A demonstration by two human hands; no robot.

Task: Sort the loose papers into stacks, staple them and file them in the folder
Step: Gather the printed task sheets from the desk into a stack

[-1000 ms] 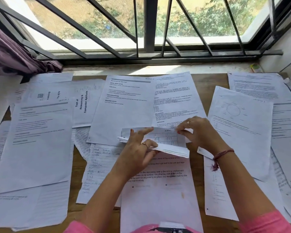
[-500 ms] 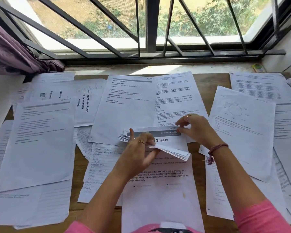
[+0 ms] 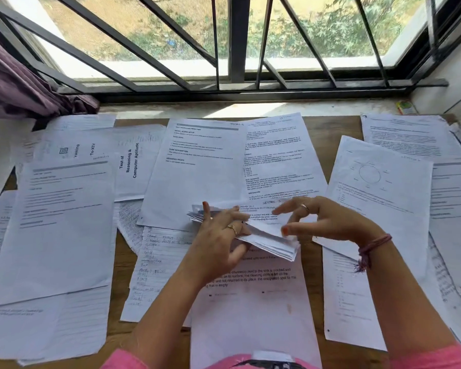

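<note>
Left hand (image 3: 221, 235) gripping paper bundle (image 3: 266, 239) at frame centre, long axis running left-right; right hand (image 3: 320, 222) hovering just right, fingers spread, nearer bundle's free end.

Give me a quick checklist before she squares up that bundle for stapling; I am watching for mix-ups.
1. Bundle of sheets held: ok, left hand grips it above the table.
2. Right hand holding the bundle: not ok, fingers spread, thumb only near its edge.
3. Edges aligned: not ok, sheets fan out at both ends.
4. Stapler within reach: cannot tell, none in view.
5. Folder ready: cannot tell, none visible.
6. Loose papers sorted: not ok, they lie overlapped.
</note>
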